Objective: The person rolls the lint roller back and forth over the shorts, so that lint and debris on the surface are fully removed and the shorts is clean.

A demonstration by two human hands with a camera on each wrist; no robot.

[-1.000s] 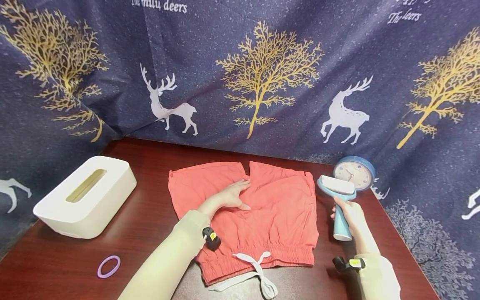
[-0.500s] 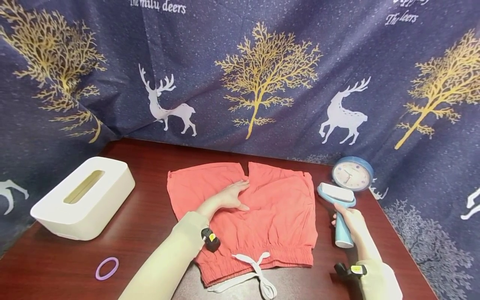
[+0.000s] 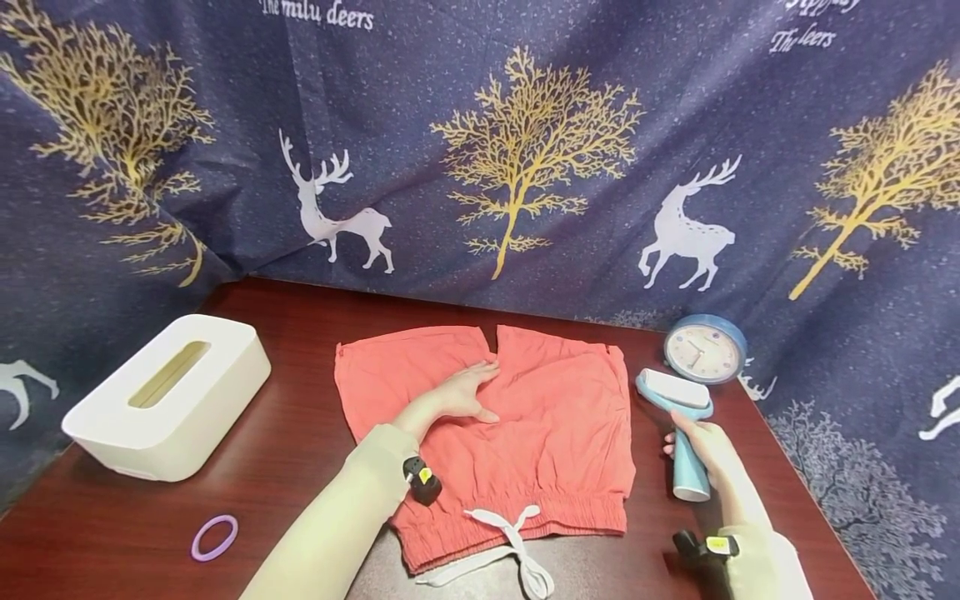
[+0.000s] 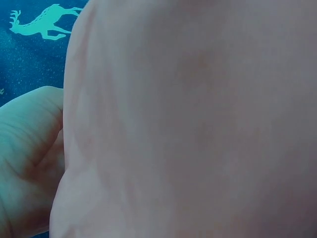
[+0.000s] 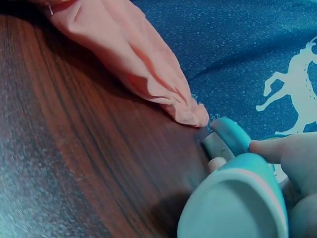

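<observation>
Red shorts (image 3: 555,442) lie spread on the table, their elastic waistband and white drawstring (image 3: 513,533) toward me. My left hand (image 3: 463,393) rests on the shorts with fingers and thumb spread. In the left wrist view, blurred pink cloth (image 4: 188,124) covers most of the picture, and part of the hand (image 4: 29,148) shows at the left. To the right of the shorts, my right hand (image 3: 708,443) grips a light blue lint roller (image 3: 688,471) by its handle. The white roll points away from me. In the right wrist view the handle end (image 5: 233,208) faces the camera.
A blue-rimmed clock (image 3: 703,348) stands just behind the lint roller. At the left sits a white tissue box (image 3: 172,400), with a purple ring (image 3: 214,537) nearer me. A dark blue deer-patterned cloth (image 3: 420,167) hangs behind the table (image 3: 300,467).
My right hand has drawn the lint roller slightly toward me, so its head no longer overlaps the clock face. The left hand and the shorts have stayed in place.
</observation>
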